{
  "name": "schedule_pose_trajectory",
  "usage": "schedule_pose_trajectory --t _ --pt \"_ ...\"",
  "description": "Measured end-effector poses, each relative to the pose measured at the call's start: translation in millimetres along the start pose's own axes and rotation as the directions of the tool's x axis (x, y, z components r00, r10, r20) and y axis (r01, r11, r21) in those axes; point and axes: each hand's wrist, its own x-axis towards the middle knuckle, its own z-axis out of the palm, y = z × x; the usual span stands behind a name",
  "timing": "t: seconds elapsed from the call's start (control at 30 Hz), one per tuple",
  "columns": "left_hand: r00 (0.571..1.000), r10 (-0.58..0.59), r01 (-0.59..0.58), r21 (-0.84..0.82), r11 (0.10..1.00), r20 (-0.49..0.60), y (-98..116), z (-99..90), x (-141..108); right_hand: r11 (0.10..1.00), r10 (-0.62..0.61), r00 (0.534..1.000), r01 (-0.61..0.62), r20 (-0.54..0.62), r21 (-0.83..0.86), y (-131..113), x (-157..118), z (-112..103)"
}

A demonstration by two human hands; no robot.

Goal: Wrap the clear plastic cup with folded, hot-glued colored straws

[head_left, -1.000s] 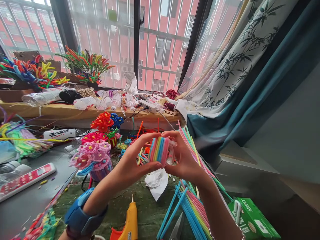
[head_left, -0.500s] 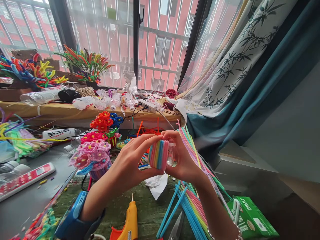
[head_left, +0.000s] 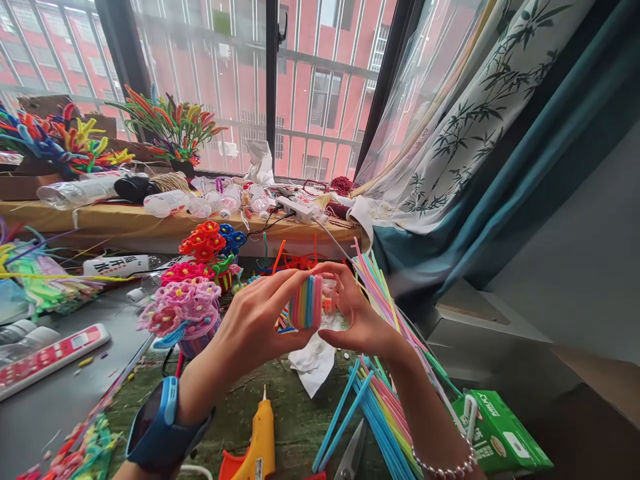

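Observation:
My left hand [head_left: 255, 310], with a blue watch on its wrist, grips a small cup-shaped piece [head_left: 305, 303] wrapped in pastel striped stems. A clear plastic part [head_left: 329, 300] shows at the right end of the piece. Around that end curves my right hand [head_left: 357, 317], its thumb and fingers apart. Whether its fingertips touch the clear part is hard to tell. Crumpled white paper [head_left: 313, 367] lies below the hands. Nearer the front edge is a yellow glue gun [head_left: 260, 437], and scissors [head_left: 351, 453] lie to its right.
Pink fuzzy flowers [head_left: 183, 307] in a pot stand at left, with red and blue ones behind. Pastel stems [head_left: 385, 413] lie at right beside a green box [head_left: 513, 433]. Plastic bottles [head_left: 167, 203] line the windowsill. A power strip [head_left: 55, 360] lies far left.
The striped piece and my left hand have moved slightly left. My right hand's thumb and fingers have spread wider, and the thumb has come away from the piece.

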Motion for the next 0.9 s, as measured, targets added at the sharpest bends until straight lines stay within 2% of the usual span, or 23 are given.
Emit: schedule_pose_trajectory --t 0.23,0.43,0.53,0.67,0.77,0.9 --pt "0.999 0.023 -0.019 0.146 0.989 -0.023 -9.3 1.3 -3.6 0.954 0.192 0.980 -0.200 0.057 0.224 9.5 4.7 -0.6" --pt "1.000 -0.013 0.011 0.117 0.993 0.019 -13.8 6.5 -5.1 0.947 0.204 0.979 -0.198 0.002 0.252 16.4 8.1 -1.2" --pt "0.991 -0.072 0.068 0.039 0.997 0.112 -17.5 8.5 -6.2 0.951 0.205 0.978 -0.192 -0.031 0.243 25.1 8.1 -4.1" --pt "0.956 -0.170 0.210 -0.153 0.966 0.240 -24.7 13.5 -10.0 0.936 0.231 0.973 -0.213 -0.031 0.281 39.7 6.2 -7.6" --pt "0.933 -0.238 0.303 -0.230 0.925 0.271 -30.1 20.0 -13.2 0.905 0.254 0.967 -0.235 -0.008 0.354 49.2 3.0 -9.0" --pt "0.936 -0.221 0.301 -0.297 0.906 0.275 -32.8 25.0 -13.6 0.859 0.282 0.959 -0.268 0.033 0.437 57.9 -0.8 -8.0"
